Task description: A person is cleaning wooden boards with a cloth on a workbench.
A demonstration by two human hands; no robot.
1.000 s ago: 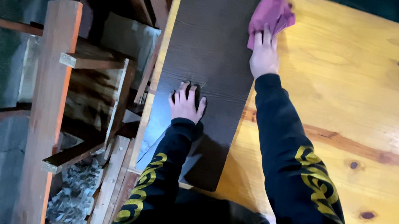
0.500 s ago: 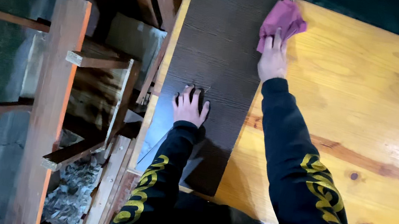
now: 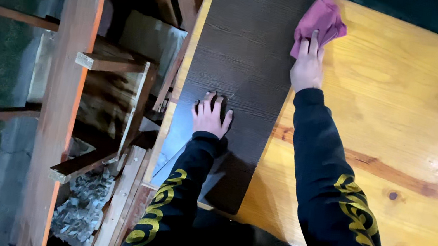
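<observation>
**Cloth on a dark board**

Our right hand (image 3: 307, 67) presses a pink cloth (image 3: 322, 21) against the far right edge of a dark wood-grain board (image 3: 251, 48), fingers closed over the fabric. Our left hand (image 3: 211, 117) lies spread flat on the board, nearer us. The board rests on a pale pine surface (image 3: 411, 120); timber offcuts (image 3: 61, 119) sit left.

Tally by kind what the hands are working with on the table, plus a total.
Dark board: 1
Pink cloth: 1
Pine table: 1
Hands: 2, left hand flat on the board, right hand on the cloth
Total: 5
</observation>
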